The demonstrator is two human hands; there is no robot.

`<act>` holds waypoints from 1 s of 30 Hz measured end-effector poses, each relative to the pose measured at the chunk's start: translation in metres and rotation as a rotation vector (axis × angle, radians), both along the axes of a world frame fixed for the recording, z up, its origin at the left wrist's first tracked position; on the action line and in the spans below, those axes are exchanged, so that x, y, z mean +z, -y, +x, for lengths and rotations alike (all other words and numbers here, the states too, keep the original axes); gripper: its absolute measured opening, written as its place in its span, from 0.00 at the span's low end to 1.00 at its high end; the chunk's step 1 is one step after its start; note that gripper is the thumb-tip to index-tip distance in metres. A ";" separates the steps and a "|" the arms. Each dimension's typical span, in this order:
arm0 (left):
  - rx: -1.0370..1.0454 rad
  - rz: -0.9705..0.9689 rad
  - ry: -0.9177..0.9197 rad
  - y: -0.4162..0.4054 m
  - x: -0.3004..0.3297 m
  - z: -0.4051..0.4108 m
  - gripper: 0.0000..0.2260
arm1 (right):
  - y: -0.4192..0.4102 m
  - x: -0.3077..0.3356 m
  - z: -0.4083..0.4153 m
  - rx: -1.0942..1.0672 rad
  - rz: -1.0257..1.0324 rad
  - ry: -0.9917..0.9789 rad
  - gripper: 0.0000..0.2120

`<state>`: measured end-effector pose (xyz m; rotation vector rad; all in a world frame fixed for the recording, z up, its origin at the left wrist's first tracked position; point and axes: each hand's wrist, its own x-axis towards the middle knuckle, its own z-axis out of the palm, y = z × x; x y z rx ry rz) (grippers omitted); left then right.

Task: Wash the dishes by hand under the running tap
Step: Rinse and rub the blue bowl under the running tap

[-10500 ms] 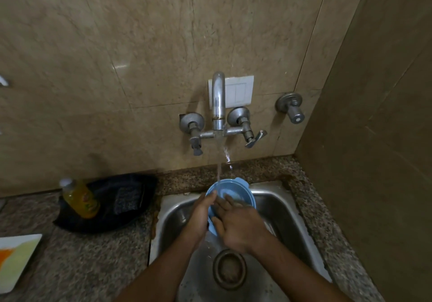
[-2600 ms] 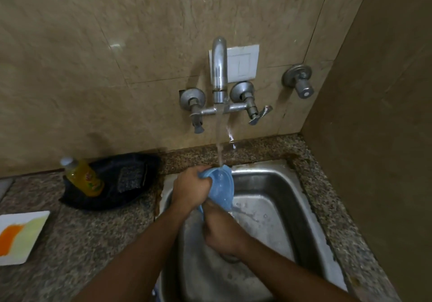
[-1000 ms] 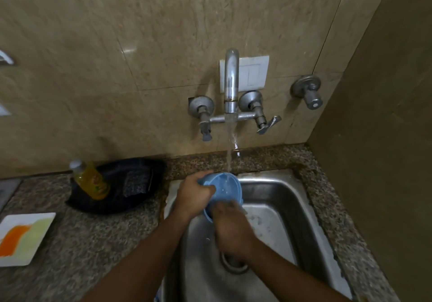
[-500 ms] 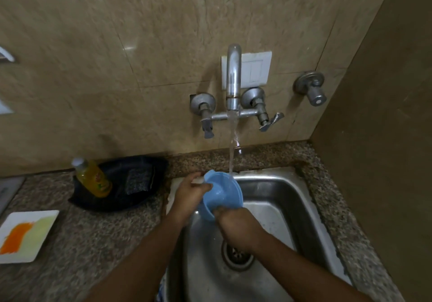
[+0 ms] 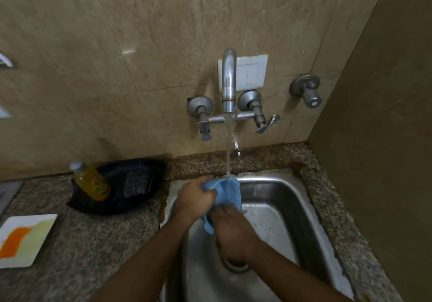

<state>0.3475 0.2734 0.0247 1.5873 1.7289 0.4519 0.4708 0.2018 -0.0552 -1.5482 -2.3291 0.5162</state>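
A: How many of each thing?

B: One blue bowl, one steel sink, one tap with its stream of water running, two hands. On the counter to the left: one yellow bottle lying on one dark pouch, and one white plate with orange and pale green smears at the near left edge.

A: Where is the bowl, and which way does it face?

B: Held above the far left part of the sink, right under the stream. It is tipped on edge, its rim running roughly far to near and its outer side showing; the water strikes its far top edge. I cannot tell exactly where the opening faces.

A: And the hands?

B: The left hand grips the bowl's far left rim, fingers curled round it. The right hand is against the bowl's near side, fingers bent onto it and blurred; whether it grips or only rubs, I cannot tell.

A: Room to move?

B: The sink's right half lies open down to the drain, which sits just near of the right hand. The far wall is close behind the tap, and a side wall closes in the right. The bowl is near the sink's left rim, with the pouch just beyond.
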 end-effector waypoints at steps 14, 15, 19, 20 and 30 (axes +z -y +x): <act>-0.010 -0.112 0.030 -0.013 0.012 -0.006 0.10 | -0.009 -0.004 0.031 0.044 0.123 0.362 0.39; 0.040 -0.125 0.081 -0.012 0.011 -0.005 0.09 | -0.014 -0.002 0.036 -0.018 0.107 0.369 0.37; 0.210 -0.319 0.341 -0.015 0.013 -0.010 0.08 | -0.017 0.004 0.039 -0.052 0.150 0.170 0.19; 0.219 -0.403 0.409 -0.014 0.012 -0.015 0.10 | -0.014 0.003 0.042 -0.050 0.144 0.121 0.15; 0.118 -0.631 0.208 0.009 -0.033 -0.024 0.23 | -0.006 0.010 0.037 -0.491 -1.008 -1.124 0.29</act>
